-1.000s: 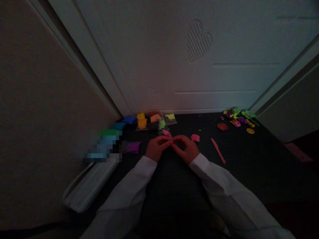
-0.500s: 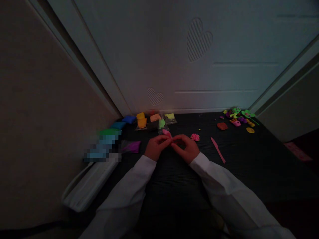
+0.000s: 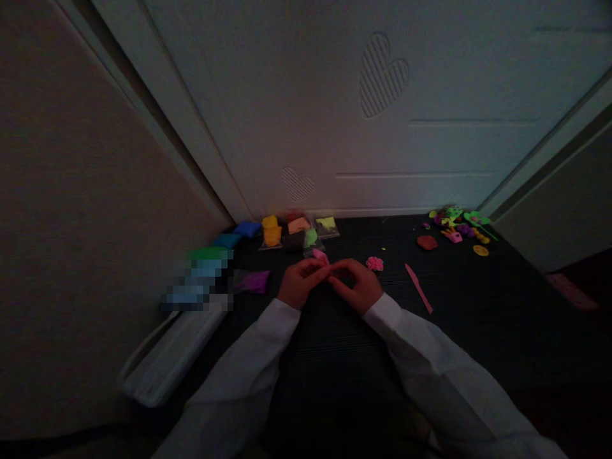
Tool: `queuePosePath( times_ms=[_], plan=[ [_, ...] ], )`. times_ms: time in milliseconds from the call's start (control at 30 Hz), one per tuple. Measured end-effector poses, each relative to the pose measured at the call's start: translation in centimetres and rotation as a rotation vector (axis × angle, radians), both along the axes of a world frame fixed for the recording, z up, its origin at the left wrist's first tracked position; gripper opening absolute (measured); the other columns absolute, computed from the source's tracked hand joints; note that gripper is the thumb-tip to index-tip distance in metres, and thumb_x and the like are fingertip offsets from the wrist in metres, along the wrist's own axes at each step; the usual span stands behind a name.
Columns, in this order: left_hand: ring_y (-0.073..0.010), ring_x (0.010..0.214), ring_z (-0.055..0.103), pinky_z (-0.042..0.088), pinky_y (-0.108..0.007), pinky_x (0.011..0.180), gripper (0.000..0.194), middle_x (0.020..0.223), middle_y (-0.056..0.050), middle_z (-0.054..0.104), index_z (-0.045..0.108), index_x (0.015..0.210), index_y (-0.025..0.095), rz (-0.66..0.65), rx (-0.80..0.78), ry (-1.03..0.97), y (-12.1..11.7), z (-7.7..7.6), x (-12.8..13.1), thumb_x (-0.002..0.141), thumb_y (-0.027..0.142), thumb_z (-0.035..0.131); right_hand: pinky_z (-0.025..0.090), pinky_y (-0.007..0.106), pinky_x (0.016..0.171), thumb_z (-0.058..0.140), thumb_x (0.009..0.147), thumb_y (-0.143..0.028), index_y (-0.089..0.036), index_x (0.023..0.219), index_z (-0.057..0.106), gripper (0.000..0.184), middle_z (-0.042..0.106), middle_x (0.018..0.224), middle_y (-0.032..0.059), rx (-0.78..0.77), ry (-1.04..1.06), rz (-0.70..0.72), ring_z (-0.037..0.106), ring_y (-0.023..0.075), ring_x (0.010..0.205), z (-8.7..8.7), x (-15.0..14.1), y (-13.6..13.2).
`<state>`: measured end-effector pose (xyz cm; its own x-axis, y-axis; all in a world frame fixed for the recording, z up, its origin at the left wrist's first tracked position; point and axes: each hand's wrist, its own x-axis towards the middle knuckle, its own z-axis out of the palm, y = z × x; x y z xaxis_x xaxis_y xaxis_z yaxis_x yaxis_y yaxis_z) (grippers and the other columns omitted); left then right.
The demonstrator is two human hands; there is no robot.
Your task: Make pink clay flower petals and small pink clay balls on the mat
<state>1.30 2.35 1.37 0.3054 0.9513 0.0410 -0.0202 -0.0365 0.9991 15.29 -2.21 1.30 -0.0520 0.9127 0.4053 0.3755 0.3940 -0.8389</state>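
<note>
My left hand [image 3: 300,284] and my right hand [image 3: 358,287] meet at the fingertips over the dark table. A piece of pink clay [image 3: 320,256] sticks out beyond the left fingers, and those fingers are closed on it. My right thumb and index finger pinch together at its near end; the bit between them is mostly hidden. Just right of my right hand lies a small crinkled pink clay piece [image 3: 375,263]. Farther right rests a pink plastic knife [image 3: 419,288].
Bags of coloured clay, such as an orange one [image 3: 272,236] and a purple one [image 3: 255,281], line the back and left. A white case [image 3: 174,357] lies at left. Small clay figures [image 3: 454,223] and a reddish-brown lump [image 3: 427,242] sit back right, before a white panel [image 3: 296,127].
Almost nothing differs. Both hands stay in place with the fingertips together; the view has shifted very slightly.
</note>
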Motion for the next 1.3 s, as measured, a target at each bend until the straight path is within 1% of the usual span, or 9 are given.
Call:
queuePosePath(
  times_ms=[133, 333, 467, 567, 800, 933, 1067, 1300],
  plan=[
    [-0.0138, 0.067, 0.057, 0.045, -0.026, 0.065, 0.024, 0.071, -0.003, 0.063, 0.059, 0.072, 0.014, 0.01, -0.018, 0.005, 0.0, -0.04, 0.05, 0.059, 0.033, 0.063, 0.048, 0.029, 0.07, 0.052, 0.072, -0.024, -0.019, 0.091, 0.053, 0.02, 0.056, 0.087, 0.0039, 0.012, -0.037, -0.02, 0.055, 0.0127, 0.075, 0.11, -0.06, -0.05],
    [-0.0121, 0.065, 0.057, 0.045, -0.024, 0.065, 0.021, 0.07, -0.001, 0.062, 0.058, 0.071, 0.014, 0.012, -0.025, -0.044, -0.12, 0.12, 0.13, 0.058, 0.03, 0.064, 0.047, 0.03, 0.07, 0.052, 0.072, -0.025, -0.019, 0.091, 0.052, 0.019, 0.056, 0.086, 0.0036, 0.02, -0.085, -0.019, 0.055, 0.0132, 0.075, 0.18, -0.04, -0.14],
    [-0.0118, 0.064, 0.056, 0.044, -0.024, 0.065, 0.02, 0.068, -0.001, 0.062, 0.057, 0.069, 0.014, 0.009, -0.026, -0.009, -0.26, 0.46, 0.18, 0.058, 0.029, 0.065, 0.046, 0.03, 0.071, 0.051, 0.072, -0.024, -0.019, 0.091, 0.052, 0.019, 0.056, 0.086, 0.0037, 0.056, -0.112, -0.025, 0.054, 0.0137, 0.076, 0.31, -0.06, -0.19],
    [-0.0122, 0.064, 0.057, 0.044, -0.025, 0.065, 0.02, 0.068, -0.001, 0.062, 0.058, 0.071, 0.014, -0.006, -0.029, -0.03, -0.21, 0.38, 0.12, 0.059, 0.029, 0.064, 0.046, 0.029, 0.07, 0.051, 0.072, -0.024, -0.02, 0.091, 0.052, 0.02, 0.056, 0.086, 0.0038, 0.049, -0.108, -0.035, 0.054, 0.0135, 0.075, 0.41, -0.07, -0.22],
    [-0.0118, 0.063, 0.056, 0.045, -0.024, 0.064, 0.02, 0.069, 0.0, 0.063, 0.061, 0.073, 0.015, -0.005, -0.02, -0.055, 0.13, -0.42, 0.0, 0.062, 0.031, 0.061, 0.047, 0.028, 0.071, 0.052, 0.072, -0.024, -0.018, 0.091, 0.052, 0.02, 0.055, 0.087, 0.0042, 0.034, -0.1, -0.029, 0.054, 0.013, 0.077, 0.46, -0.04, -0.26],
    [-0.0122, 0.065, 0.056, 0.046, -0.024, 0.064, 0.02, 0.069, -0.001, 0.063, 0.062, 0.073, 0.014, -0.005, -0.019, -0.033, 0.04, -0.31, 0.03, 0.064, 0.032, 0.059, 0.047, 0.027, 0.071, 0.052, 0.072, -0.023, -0.018, 0.091, 0.051, 0.02, 0.055, 0.087, 0.0041, 0.037, -0.085, -0.033, 0.054, 0.0123, 0.076, 0.36, -0.02, -0.23],
    [-0.0106, 0.064, 0.056, 0.046, -0.022, 0.064, 0.018, 0.068, 0.0, 0.062, 0.062, 0.072, 0.015, 0.008, -0.018, -0.062, -0.06, -0.21, 0.08, 0.064, 0.031, 0.06, 0.047, 0.028, 0.07, 0.052, 0.072, -0.023, -0.019, 0.091, 0.051, 0.019, 0.055, 0.087, 0.0038, 0.041, -0.087, -0.032, 0.055, 0.0124, 0.075, 0.32, 0.0, -0.17],
    [-0.013, 0.066, 0.058, 0.048, -0.026, 0.064, 0.02, 0.069, -0.001, 0.063, 0.061, 0.075, 0.015, 0.021, -0.052, -0.125, -0.13, -0.14, 0.15, 0.063, 0.03, 0.061, 0.048, 0.028, 0.071, 0.052, 0.072, -0.023, -0.018, 0.092, 0.051, 0.02, 0.056, 0.087, 0.004, 0.025, -0.051, -0.029, 0.055, 0.0124, 0.076, 0.41, -0.09, -0.2]
  ],
)
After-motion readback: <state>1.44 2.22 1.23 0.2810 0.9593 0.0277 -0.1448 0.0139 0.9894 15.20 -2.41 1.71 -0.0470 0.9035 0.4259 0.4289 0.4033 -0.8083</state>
